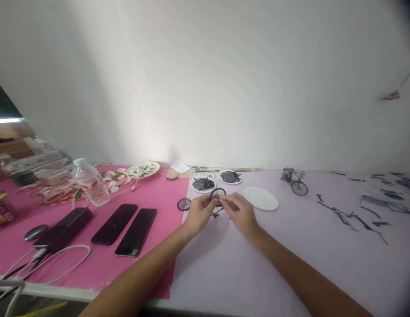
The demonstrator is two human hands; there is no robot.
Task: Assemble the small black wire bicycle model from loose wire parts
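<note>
A small black spoked wheel (218,192), part of a model bicycle, stands upright between my two hands over the white part of the table. My left hand (201,210) pinches it from the left side. From the right, my right hand (239,210) is closed with its fingertips at the wheel's middle. Thin dark bicycle parts (217,214) show below the wheel; the fingers hide how they join. A second loose wheel (184,204) lies just left of my left hand. Further right stands a dark model bicycle (294,180).
Behind my hands are plates of black parts (195,189) and green parts (236,181), beside a white plate (266,199). Flat dark pieces (353,215) lie at right. On the pink side are two phones (136,232), a power bank (64,228), cables and a bottle (92,185).
</note>
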